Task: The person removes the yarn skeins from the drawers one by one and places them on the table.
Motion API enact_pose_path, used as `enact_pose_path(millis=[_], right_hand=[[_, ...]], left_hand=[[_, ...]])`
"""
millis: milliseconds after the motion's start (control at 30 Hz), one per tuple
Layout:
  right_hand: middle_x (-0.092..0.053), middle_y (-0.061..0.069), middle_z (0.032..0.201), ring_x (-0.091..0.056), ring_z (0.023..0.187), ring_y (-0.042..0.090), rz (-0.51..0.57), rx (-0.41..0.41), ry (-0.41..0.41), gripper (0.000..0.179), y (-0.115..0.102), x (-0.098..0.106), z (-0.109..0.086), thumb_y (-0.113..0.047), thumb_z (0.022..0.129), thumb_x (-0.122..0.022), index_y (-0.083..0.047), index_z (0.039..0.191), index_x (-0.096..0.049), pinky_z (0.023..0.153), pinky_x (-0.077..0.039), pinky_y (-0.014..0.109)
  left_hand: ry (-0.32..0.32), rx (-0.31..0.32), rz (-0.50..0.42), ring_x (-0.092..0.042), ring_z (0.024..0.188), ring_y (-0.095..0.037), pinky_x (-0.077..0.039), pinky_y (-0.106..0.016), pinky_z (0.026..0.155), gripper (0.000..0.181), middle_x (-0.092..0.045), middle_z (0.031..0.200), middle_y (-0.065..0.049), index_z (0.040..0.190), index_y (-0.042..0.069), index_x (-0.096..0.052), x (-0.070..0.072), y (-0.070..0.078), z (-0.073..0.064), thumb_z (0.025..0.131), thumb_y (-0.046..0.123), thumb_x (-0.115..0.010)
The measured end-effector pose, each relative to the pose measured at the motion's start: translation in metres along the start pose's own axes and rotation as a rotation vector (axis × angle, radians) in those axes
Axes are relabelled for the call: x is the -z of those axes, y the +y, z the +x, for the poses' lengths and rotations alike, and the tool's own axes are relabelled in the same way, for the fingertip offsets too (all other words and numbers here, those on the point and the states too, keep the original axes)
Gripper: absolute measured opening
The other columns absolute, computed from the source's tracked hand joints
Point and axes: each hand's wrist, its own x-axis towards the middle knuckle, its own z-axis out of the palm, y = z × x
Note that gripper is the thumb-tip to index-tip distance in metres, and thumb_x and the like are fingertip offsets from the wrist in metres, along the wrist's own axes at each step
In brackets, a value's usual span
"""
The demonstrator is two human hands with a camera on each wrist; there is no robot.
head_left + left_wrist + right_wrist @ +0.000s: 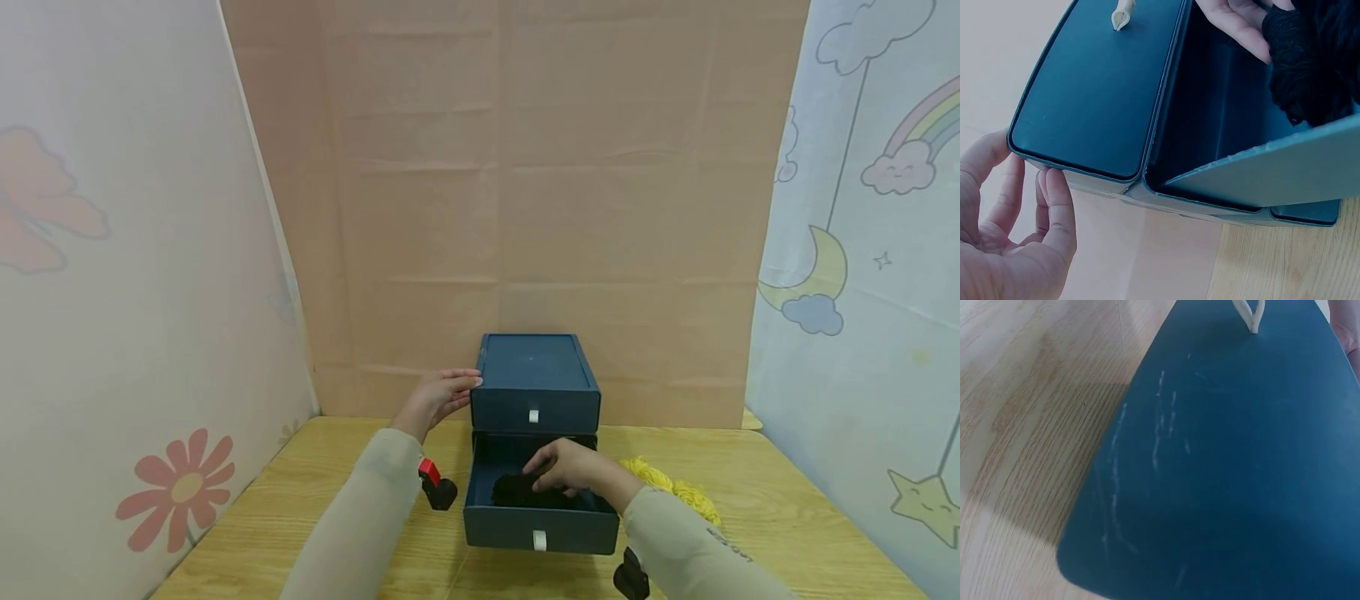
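apparently, the step in hand is handling the black yarn point(512, 490) inside the pulled-out lower drawer point(502, 528). the right hand point(567, 467) bends its fingers over the yarn, touching it; i cannot tell whether they grip. the left hand point(442, 394), fingers loosely extended, touches the upper left side of the 2-tier cabinet point(536, 364). the next move likely calls for a steady cabinet and fingers clear of the drawer's rim.
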Motion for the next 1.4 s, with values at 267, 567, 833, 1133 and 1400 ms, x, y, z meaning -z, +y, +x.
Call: enact_pose_path(millis=[267, 567, 833, 1133, 1400], right_hand=[[-0.064, 0.002, 0.081, -0.043, 0.064, 0.014, -0.006, -0.022, -0.028, 0.017, 0.001, 0.0, 0.001, -0.004, 0.085, -0.071, -0.012, 0.1, -0.071, 0.054, -0.044, 0.026], [-0.064, 0.003, 0.081, -0.052, 0.07, 0.015, 0.0, 0.041, -0.006, 0.02, 0.003, 0.005, -0.002, -0.004, 0.082, -0.074, -0.01, 0.1, -0.069, 0.057, -0.05, 0.03], [-0.067, 0.007, 0.095, -0.057, 0.081, 0.017, 0.078, 0.168, 0.0, 0.025, -0.003, 0.022, -0.01, -0.006, 0.083, -0.073, -0.005, 0.108, -0.067, 0.065, -0.054, 0.034], [-0.065, 0.017, 0.114, -0.058, 0.087, 0.018, 0.2, 0.241, 0.011, 0.033, -0.011, 0.047, -0.023, -0.012, 0.087, -0.072, -0.002, 0.117, -0.062, 0.069, -0.054, 0.031], [-0.051, 0.026, 0.134, -0.057, 0.115, 0.033, 0.311, 0.285, 0.105, 0.044, -0.012, 0.071, -0.04, -0.025, 0.089, -0.071, -0.003, 0.124, -0.055, 0.094, -0.051, 0.048]], left_hand=[[0.011, 0.005, 0.003, -0.06, 0.093, -0.018, -0.046, -0.04, 0.104, 0.027, -0.067, 0.114, -0.009, 0.116, 0.004, -0.069, 0.0, -0.002, 0.001, 0.091, 0.016, -0.068], [0.008, 0.003, -0.001, -0.06, 0.092, -0.018, -0.046, -0.041, 0.104, 0.027, -0.067, 0.112, -0.009, 0.116, 0.003, -0.068, 0.0, -0.004, 0.001, 0.092, 0.015, -0.067], [0.01, -0.004, 0.001, -0.061, 0.088, -0.016, -0.05, -0.037, 0.1, 0.027, -0.068, 0.108, -0.008, 0.115, 0.003, -0.068, 0.0, -0.003, 0.001, 0.092, 0.015, -0.067], [-0.022, -0.013, 0.0, -0.059, 0.098, -0.018, -0.046, -0.038, 0.104, 0.03, -0.064, 0.12, -0.012, 0.12, 0.002, -0.066, 0.001, -0.002, 0.0, 0.093, 0.014, -0.064], [-0.014, -0.017, 0.019, -0.061, 0.097, -0.018, -0.048, -0.037, 0.102, 0.029, -0.064, 0.122, -0.012, 0.12, 0.003, -0.067, 0.0, -0.001, -0.001, 0.093, 0.014, -0.064]])
